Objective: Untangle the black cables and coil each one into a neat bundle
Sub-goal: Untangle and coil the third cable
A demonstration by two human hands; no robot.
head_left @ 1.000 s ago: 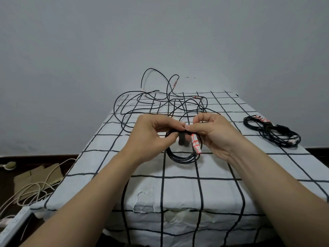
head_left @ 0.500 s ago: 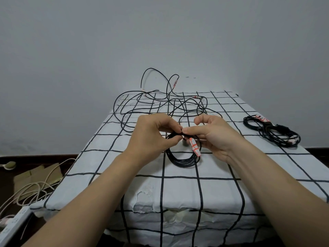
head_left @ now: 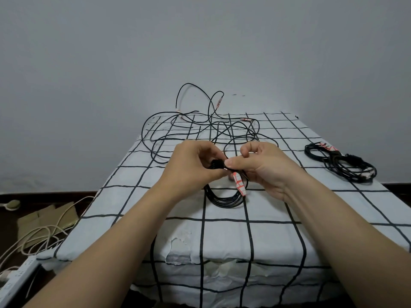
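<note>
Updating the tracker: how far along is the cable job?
Done: one coiled bundle lies on the table's right side. In hand: left hand and right hand pinch the top of a second coil, apparently fastening it. Left: the loose tangle at the far end.

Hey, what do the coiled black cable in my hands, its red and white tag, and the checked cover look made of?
Coiled cable: likely plastic or rubber sheath, matte black; it bends in smooth loops without glint.
Tag: seems paper or tape, flat, white with red lines.
Checked cover: looks like cloth, matte; it wrinkles and drapes over the edge.
</note>
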